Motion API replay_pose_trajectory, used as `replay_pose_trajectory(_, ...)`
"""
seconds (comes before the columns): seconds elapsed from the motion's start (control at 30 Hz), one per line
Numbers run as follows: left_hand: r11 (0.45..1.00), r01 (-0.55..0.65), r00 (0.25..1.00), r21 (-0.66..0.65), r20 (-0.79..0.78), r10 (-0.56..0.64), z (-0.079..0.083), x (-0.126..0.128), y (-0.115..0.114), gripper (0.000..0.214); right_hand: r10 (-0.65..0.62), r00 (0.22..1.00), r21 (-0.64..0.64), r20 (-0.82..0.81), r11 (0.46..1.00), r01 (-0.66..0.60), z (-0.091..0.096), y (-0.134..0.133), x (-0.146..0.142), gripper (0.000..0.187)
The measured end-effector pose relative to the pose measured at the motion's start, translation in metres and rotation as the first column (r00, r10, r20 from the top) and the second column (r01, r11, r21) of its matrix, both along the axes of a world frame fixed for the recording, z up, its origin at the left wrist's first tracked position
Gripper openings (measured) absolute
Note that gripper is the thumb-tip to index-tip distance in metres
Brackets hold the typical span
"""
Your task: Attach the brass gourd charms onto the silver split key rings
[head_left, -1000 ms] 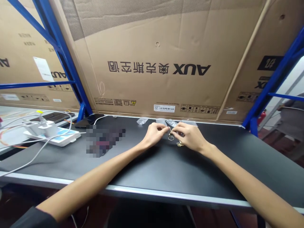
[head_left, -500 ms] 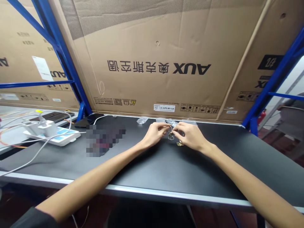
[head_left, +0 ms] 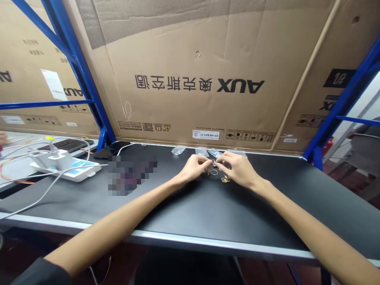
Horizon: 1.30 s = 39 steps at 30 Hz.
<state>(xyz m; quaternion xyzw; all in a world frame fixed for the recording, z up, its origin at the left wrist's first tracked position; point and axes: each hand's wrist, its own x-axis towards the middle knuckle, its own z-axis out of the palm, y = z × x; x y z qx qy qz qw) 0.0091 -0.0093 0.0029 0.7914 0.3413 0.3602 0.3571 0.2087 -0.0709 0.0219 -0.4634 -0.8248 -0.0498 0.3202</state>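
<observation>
Since the pieces are tiny, the left hand (head_left: 193, 167) and right hand (head_left: 239, 170) meet mid-frame, fingertips pinching something unclear just above a gold ring (head_left: 214, 172) and gold charm (head_left: 225, 179).

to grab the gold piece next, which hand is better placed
Probably the right hand: the gold piece lies right by it, while the left hand sits farther off, beyond the metal ring.
</observation>
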Motion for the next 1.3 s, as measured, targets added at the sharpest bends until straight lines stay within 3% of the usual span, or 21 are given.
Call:
replay_pose_trajectory(0.1,0.998,0.014,1.000,0.054,0.009,-0.014,0.002,-0.001,0.000,0.033,-0.010,1.000,-0.065,-0.030,0.998,0.008,0.003,0.000,0.003,0.027)
replay_pose_trajectory(0.27,0.956,-0.040,0.999,0.291,-0.015,0.047,0.002,-0.003,0.004,0.024,-0.147,0.987,-0.213,0.071,0.964,0.159,0.008,0.005,0.017,0.037)
replay_pose_trajectory(0.43,0.886,-0.053,0.991,0.462,-0.086,0.105,-0.001,-0.006,0.008,0.019,-0.287,0.941,-0.176,0.181,0.932,0.318,0.009,0.013,0.035,0.029)
replay_pose_trajectory(0.57,0.835,-0.012,0.988,0.549,-0.121,0.095,-0.002,-0.007,0.013,0.021,-0.339,0.900,-0.222,0.275,0.888,0.403,0.007,0.016,0.045,0.021)
replay_pose_trajectory(0.87,0.842,0.029,0.990,0.539,-0.130,0.049,-0.001,-0.007,0.012,0.019,-0.298,0.904,-0.236,0.306,0.897,0.375,-0.008,0.021,0.040,0.010)
replay_pose_trajectory(1.13,0.911,-0.002,0.996,0.413,-0.081,0.039,0.002,-0.005,0.006,0.019,-0.262,0.941,-0.232,0.214,0.922,0.310,0.001,0.017,0.038,0.014)
replay_pose_trajectory(1.3,0.926,-0.024,0.997,0.377,-0.053,0.047,0.004,-0.005,0.003,0.018,-0.272,0.928,-0.277,0.255,0.899,0.340,0.001,0.017,0.040,0.011)
